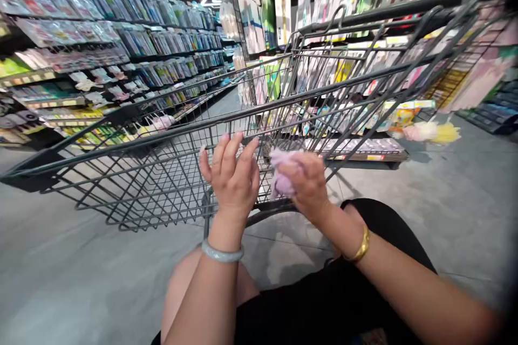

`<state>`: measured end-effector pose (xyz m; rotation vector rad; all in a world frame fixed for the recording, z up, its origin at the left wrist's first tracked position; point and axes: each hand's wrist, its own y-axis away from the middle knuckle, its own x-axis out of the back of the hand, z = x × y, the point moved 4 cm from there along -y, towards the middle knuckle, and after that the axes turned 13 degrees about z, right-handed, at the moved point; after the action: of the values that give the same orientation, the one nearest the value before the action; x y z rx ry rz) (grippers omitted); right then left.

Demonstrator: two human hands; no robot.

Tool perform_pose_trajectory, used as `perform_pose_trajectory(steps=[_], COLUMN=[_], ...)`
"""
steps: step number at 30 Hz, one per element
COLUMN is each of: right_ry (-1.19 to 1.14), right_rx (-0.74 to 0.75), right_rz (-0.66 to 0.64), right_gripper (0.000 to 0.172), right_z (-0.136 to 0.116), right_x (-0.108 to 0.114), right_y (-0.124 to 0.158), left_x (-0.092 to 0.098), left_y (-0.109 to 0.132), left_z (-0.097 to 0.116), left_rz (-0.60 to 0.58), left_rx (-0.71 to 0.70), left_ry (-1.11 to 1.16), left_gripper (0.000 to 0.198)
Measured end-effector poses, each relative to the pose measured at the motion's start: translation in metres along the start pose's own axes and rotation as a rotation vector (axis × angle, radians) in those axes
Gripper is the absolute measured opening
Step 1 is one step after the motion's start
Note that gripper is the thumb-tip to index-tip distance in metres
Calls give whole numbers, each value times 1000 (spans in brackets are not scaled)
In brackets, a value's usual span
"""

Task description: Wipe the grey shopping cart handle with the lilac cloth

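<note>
A grey wire shopping cart [162,172] stretches across the view in front of me. My left hand [233,175], with a pale bangle at the wrist, is raised at the cart's near side, its fingers bent but apart and nothing held. Whether its fingertips touch the wires cannot be told. Just to the right, my right hand [309,183], with a gold bracelet at the wrist, has its fingers wrapped round a crumpled lilac cloth [285,170]. Part of the cloth sticks out on the left of that hand.
Shelves of hanging packets [170,43] run along the left. Behind the cart stands a rack of packaged brushes [283,11] over a low shelf [364,151]. Pink and yellow puffs [433,132] hang at the right. My knees are below, above a grey floor [73,269].
</note>
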<state>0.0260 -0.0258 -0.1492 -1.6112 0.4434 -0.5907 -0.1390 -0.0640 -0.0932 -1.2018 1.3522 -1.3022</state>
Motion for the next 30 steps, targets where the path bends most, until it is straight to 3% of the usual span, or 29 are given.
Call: perform_pose_trajectory(steps=[3,5,7,10,12,15,17,19,21,24,26,28,30], right_ry=[-108,-155,-159,-133,-75,-43,-77,-118,-159,-183,-149,-101,-104], right_rx=[166,163,93,45,20,117,233,262,185,56,24,60,196], right_rz=[-231,-282,-200,64,129,64,-74,-171,-147,65,173,155,50], right_gripper=[20,17,23,29,30,24,15,13,15,27,34,33,22], right_z=[-25,-33,-32,-26,-22,-26,-33,-37,-36,-28,-24,-24,-30], right_x=[-18,-19,-13,-3,-6,-19,-27,-29,-22,-11,-10,-16,-24], right_y=[49,51,20,-43,-59,-29,4,19,4,-47,-64,-56,-29], left_x=[1,1,2,3,3,3,3,3,3,3,4,4,4], left_y=[2,2,1,0,-1,-3,-3,-4,-4,-5,-5,-6,-6], left_z=[-6,-9,-10,-11,-11,-12,-11,-10,-10,-9,-9,-9,-10], left_rz=[-7,1,6,15,26,34,32,24,12,26,49,61,66], left_rx=[-23,-28,-23,6,32,56,51,44,53,81,98,122,147], left_ry=[-17,-24,-7,42,60,85,91,76,64,79,103,124,132], left_gripper=[40,38,34,28,27,28,30,32,31,29,31,33,32])
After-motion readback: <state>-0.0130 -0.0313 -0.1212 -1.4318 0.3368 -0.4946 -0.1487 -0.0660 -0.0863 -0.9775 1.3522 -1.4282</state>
